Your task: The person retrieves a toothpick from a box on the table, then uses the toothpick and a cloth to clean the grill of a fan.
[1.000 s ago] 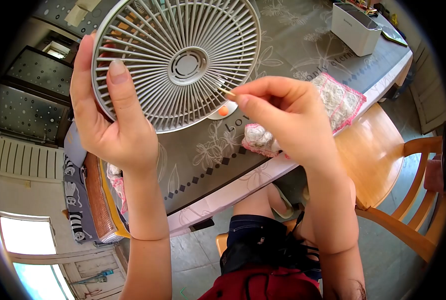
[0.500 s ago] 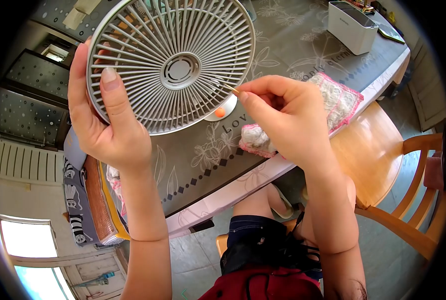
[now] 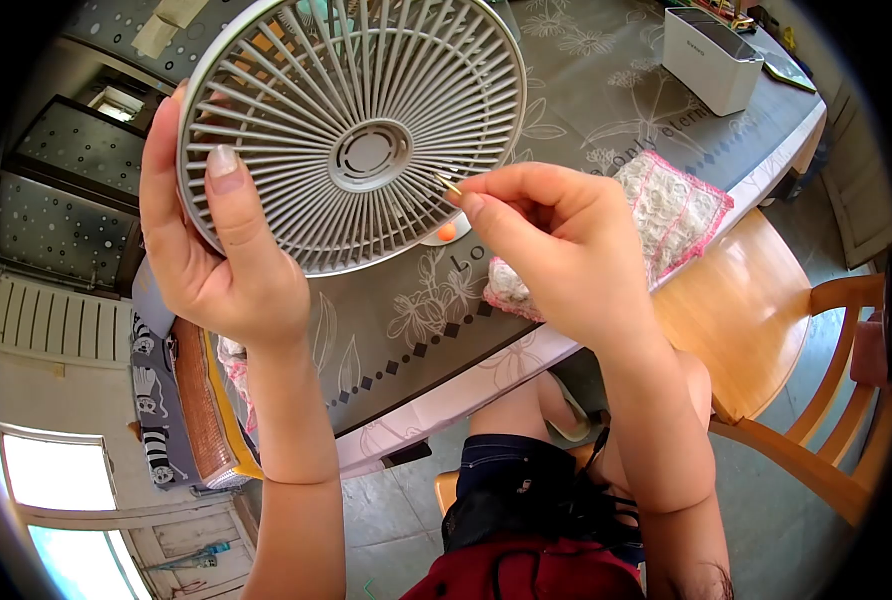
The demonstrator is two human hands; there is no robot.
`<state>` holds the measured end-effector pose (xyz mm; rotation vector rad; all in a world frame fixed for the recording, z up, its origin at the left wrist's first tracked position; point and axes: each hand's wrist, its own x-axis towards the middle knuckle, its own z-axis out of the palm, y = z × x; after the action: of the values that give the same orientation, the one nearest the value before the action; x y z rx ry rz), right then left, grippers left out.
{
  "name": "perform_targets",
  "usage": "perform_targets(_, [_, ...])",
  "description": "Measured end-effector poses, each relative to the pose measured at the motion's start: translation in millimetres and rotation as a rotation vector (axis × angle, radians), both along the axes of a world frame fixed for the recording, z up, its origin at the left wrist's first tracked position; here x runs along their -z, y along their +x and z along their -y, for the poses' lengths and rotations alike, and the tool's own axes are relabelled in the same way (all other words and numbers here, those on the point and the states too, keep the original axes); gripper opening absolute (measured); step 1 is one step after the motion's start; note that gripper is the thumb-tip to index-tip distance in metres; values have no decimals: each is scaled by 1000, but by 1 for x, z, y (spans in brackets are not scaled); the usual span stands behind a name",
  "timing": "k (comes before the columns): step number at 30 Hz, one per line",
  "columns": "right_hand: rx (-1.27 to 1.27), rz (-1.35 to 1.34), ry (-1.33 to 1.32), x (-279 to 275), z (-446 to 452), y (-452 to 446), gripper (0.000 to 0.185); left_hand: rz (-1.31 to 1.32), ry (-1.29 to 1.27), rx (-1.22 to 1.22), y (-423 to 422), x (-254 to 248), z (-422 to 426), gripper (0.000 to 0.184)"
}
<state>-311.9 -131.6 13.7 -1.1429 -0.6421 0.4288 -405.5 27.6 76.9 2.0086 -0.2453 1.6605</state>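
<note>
A round grey fan grille point(image 3: 370, 156) is held up, tilted, over the table, its slats spreading from a central disc. My left hand point(image 3: 221, 220) grips its left rim, thumb across the front and fingers behind. My right hand point(image 3: 566, 240) pinches a thin tan stick point(image 3: 449, 185), like a toothpick, between thumb and index finger. The stick's tip is at the slats, right of the disc; I cannot tell how deep it reaches. Below the grille, a white base with an orange button point(image 3: 447, 231) shows partly. Beneath my right hand lies a white quilted cloth with pink edging point(image 3: 666, 215).
A patterned grey cover lies on the table point(image 3: 396, 350). A white box-shaped device point(image 3: 711, 62) stands at the far right. Beside the table is a wooden chair point(image 3: 741, 315). A cushioned seat with cat prints point(image 3: 151, 400) is on the left.
The grille has shifted slightly right and turned a little. My right hand has moved slightly left and down with the stick, whose tip now sits at slats nearer the disc's lower right.
</note>
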Motion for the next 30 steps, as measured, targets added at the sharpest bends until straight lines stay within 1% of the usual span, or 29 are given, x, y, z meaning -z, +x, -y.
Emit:
perform_targets(1, [0,0,0,1,-1,0,16,0,0,0,0,0,0,36])
perform_targets(3, [8,9,81,4,-2,2,17,-1,62,-73,1,-1,-1,35])
perform_targets(4, [7,10,82,4,-1,3,17,0,63,-73,2,-1,-2,35])
perform_targets(6, [14,-42,-3,4,1,4,18,8,43,-36,2,-1,-3,35])
perform_targets(9, [34,-15,-20,6,-2,2,18,-5,56,-42,0,-1,-5,34])
perform_targets(13, [5,-19,-6,7,-4,3,19,-10,72,-58,-1,-1,-6,35])
perform_targets(16, [11,45,39,8,-5,4,20,-1,60,-64,0,-1,-3,35])
perform_targets(18, [-92,-98,69,4,-2,4,20,5,30,-18,1,-1,-2,36])
perform_targets(21, [-107,-125,97,1,4,8,19,6,37,-16,2,-1,-3,36])
perform_targets(22, [-110,-122,97,1,6,11,19,9,37,-18,1,-1,-4,36])
perform_targets(24, [8,12,1,2,10,15,19,16,41,-27,1,-1,-6,36])
perform_targets(27, [31,55,-81,3,12,16,21,-6,58,-32,1,-1,-3,34])
perform_targets(30, [67,79,-105,4,8,15,21,-2,78,-49,0,-1,-4,34])
